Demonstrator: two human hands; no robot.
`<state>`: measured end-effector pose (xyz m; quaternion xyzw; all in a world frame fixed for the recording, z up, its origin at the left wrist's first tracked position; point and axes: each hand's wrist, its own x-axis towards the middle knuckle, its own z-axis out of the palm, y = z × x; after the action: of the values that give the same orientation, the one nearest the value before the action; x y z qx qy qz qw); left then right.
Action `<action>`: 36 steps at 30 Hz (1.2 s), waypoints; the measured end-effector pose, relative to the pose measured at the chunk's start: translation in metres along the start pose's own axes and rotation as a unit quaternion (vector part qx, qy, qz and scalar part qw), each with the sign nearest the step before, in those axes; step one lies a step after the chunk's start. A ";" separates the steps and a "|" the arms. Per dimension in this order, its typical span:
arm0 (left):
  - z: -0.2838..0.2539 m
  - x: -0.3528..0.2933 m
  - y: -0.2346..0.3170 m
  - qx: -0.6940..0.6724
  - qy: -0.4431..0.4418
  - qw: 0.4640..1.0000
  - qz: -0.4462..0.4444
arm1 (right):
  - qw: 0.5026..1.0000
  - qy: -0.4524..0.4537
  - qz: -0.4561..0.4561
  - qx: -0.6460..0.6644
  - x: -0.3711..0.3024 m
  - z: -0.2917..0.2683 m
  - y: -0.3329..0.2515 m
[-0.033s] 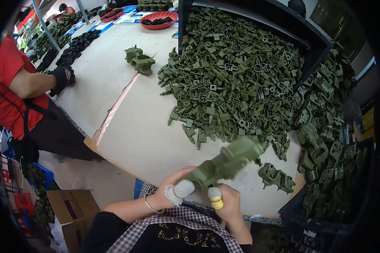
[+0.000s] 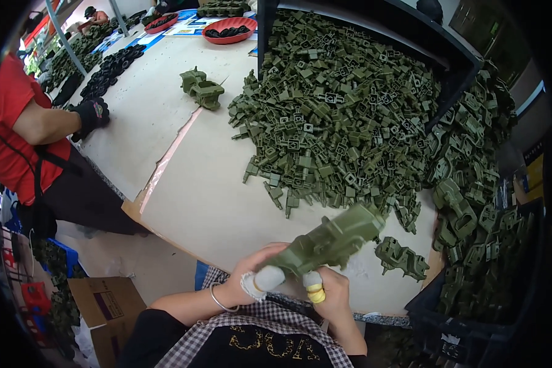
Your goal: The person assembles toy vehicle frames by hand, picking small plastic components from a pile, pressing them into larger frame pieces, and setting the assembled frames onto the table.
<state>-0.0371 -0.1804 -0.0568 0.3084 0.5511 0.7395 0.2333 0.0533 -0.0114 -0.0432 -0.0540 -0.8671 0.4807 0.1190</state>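
My left hand (image 2: 251, 280), with a white wrap on its thumb and a bangle at the wrist, grips the near left end of a green plastic toy vehicle body (image 2: 328, 240). My right hand (image 2: 332, 293), its thumb wrapped in white and yellow, is closed on the underside near the same end. The body is tilted, its far end raised toward the right above the table (image 2: 196, 202), and slightly blurred. My fingers are partly hidden behind it. Close by on the right lies another green vehicle body (image 2: 402, 258). Beyond my hands spreads a heap of small green plastic parts (image 2: 343, 122).
A dark bin (image 2: 472, 58) frames the heap. More green bodies are piled at the right (image 2: 457, 211). One green body (image 2: 201, 89) stands farther off. A person in a red shirt (image 2: 9, 116) works at the left. Red trays (image 2: 230, 38) hold black pieces. A cardboard box (image 2: 107, 306) stands below.
The green toy vehicle body has turned slightly in my hands, its far end a little lower and farther right. Both hands stay almost where they were.
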 end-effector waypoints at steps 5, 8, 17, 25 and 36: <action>0.007 0.013 0.012 0.160 -0.064 0.978 0.118 | 0.998 -0.035 -0.056 0.013 -0.019 0.012 0.034; 0.008 0.014 0.017 0.192 -0.064 0.968 0.151 | 0.996 -0.050 -0.013 0.073 -0.025 0.013 0.042; 0.014 0.012 0.031 0.179 -0.058 0.976 0.109 | 0.813 -0.058 0.235 0.529 -0.043 0.033 0.087; 0.007 0.017 0.021 0.204 -0.066 0.969 0.122 | 0.945 0.007 0.077 0.318 -0.016 0.041 0.014; -0.007 0.020 0.005 0.148 -0.102 0.981 0.067 | 0.993 -0.041 -0.078 0.080 -0.004 0.023 0.054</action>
<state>-0.0564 -0.1731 -0.0498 0.4497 0.6060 0.6282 0.1897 0.0498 -0.0021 -0.1016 0.0432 -0.8314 0.5398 0.1244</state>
